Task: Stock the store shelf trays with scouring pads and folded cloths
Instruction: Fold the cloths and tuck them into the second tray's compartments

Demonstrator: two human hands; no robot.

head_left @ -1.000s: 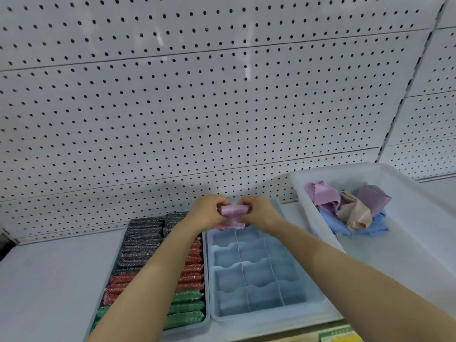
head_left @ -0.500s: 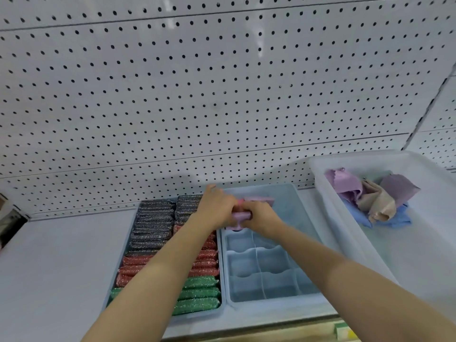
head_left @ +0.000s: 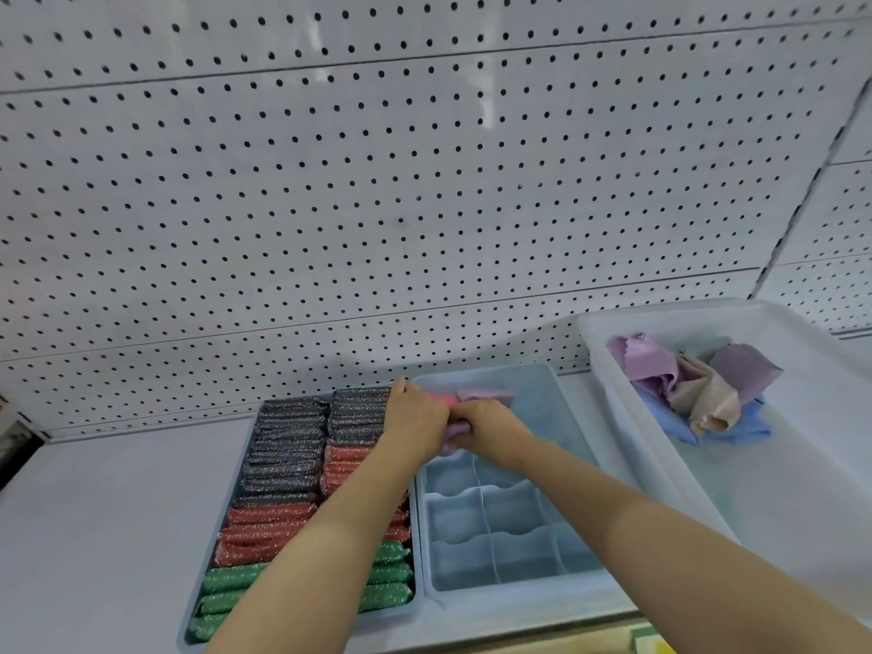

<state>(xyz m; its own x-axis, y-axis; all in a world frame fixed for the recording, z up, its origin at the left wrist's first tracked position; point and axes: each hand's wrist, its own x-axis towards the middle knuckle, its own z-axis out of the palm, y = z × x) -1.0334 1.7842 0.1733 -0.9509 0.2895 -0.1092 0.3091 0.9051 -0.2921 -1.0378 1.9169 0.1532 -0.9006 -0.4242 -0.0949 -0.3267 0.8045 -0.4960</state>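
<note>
White pegboard point(head_left: 377, 205) backs the shelf point(head_left: 94, 512), and near the shelf's rear edge both hands meet over the far end of the blue divided tray point(head_left: 509, 549). Between them is a folded lilac cloth point(head_left: 453, 434): the left hand point(head_left: 417, 417) curls over it from the left and the right hand point(head_left: 493, 427) grips it from the right, fingers bent round the fabric. Just behind the knuckles, in the tray's back compartments, lie a pink cloth point(head_left: 441, 398) and another lilac one point(head_left: 486, 395). The nearer compartments show bare blue bottoms. Touching this tray on its left is the tray of scouring pads point(head_left: 292, 474), packed in rows: grey at the back, red in the middle, green toward the shelf's front edge. At the shelf's right end stands a large white bin point(head_left: 708, 464) holding a loose heap of cloths point(head_left: 693, 384), purple, beige and blue.
</note>
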